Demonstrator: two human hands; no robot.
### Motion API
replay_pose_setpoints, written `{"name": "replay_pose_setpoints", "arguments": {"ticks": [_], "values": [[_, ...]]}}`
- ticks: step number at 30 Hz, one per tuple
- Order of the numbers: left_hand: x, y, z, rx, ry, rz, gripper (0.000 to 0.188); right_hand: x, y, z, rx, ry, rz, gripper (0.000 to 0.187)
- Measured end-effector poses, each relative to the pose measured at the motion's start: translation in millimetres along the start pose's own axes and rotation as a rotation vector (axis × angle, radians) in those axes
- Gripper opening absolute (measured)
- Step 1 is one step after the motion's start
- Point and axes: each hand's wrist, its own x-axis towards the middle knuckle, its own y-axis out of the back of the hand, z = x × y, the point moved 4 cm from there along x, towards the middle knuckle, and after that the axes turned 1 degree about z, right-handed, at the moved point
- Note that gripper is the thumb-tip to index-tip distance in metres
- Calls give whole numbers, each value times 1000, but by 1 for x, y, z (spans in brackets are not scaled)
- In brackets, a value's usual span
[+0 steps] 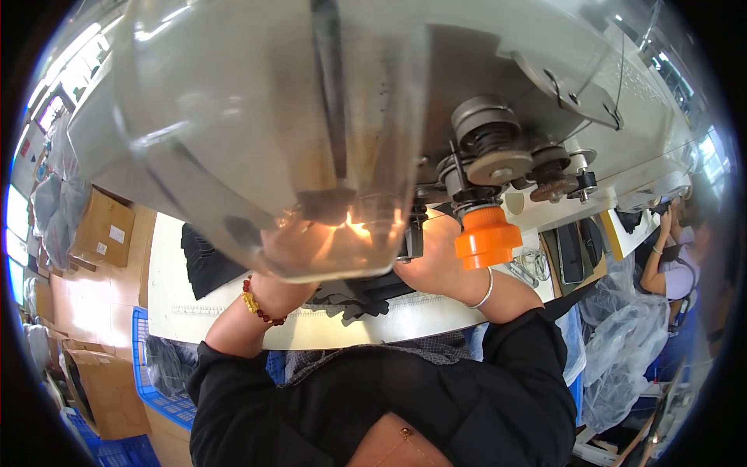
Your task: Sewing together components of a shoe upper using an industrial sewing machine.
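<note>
Sewing bench from above

Both hands (436, 265) rest on fabric (366, 292) under the sewing machine (498, 93); more cloth (204, 261) lies left, probably scissors (531, 265) right.

Both hands, left hand (292, 245) and right hand (436, 265), reach forward, palms down.

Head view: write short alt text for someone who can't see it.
Seen from above, a person's left hand and right hand press dark fabric flat on a white table under a sewing machine. A clear guard blurs the left hand; an orange knob hangs by the right.
</note>
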Motion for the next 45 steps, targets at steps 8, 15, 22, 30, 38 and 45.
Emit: {"name": "replay_pose_setpoints", "arguments": {"ticks": [8,15,22,30,38,45], "values": [[3,-5,-1,-28,49,34,17,5,3,-2,-117,40,125,27],[3,-4,-1,12,15,-1,22,3,3,0,-7,0,48,24],[15,6,4,8,-108,61,24,-4,1,-3,-206,104,11,20],[-45,-98,-131,-1443,577,111,20,18,77,-3,-222,-91,60,5],[-26,-67,-177,-1663,637,416,21,-83,45,40,-356,-381,-493,14],[-92,34,-157,-666,969,39,14,-139,24,31,-452,-549,-307,41]]}}
